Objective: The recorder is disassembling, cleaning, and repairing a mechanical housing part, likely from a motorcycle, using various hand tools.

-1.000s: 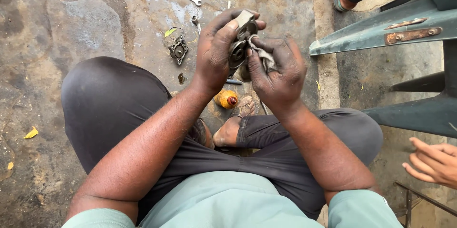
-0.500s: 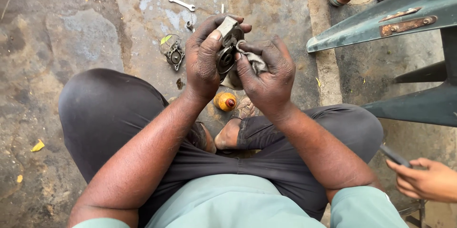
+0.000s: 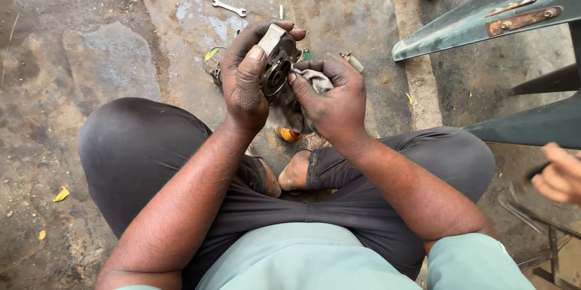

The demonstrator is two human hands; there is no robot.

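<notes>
Centrally, a grey metal machine part (image 3: 275, 60) is held above the concrete floor (image 3: 91, 54), over the crossed legs of a seated person. It is gripped by the left hand (image 3: 245, 81), whose fingers are closed around its left edge and top, with the thumb laid on its face. A dirty grey rag (image 3: 315, 79) is pressed against the right side of the part by the right hand (image 3: 333, 99), which is closed on the cloth.

Beyond the part, a small wrench (image 3: 229, 6) is seen lying on the floor, well apart from it. Just left of the part, a metal ring piece (image 3: 213, 67) is partly hidden behind the left hand. Below the part, a yellow object (image 3: 288, 135) is seen near a sandalled foot (image 3: 299, 169).

To the right of the part, the edge of a green metal frame (image 3: 484, 17) is seen, near but apart. Open floor is left on the far left side of the part. Another person's hand (image 3: 560, 175) is seen at the right border.
</notes>
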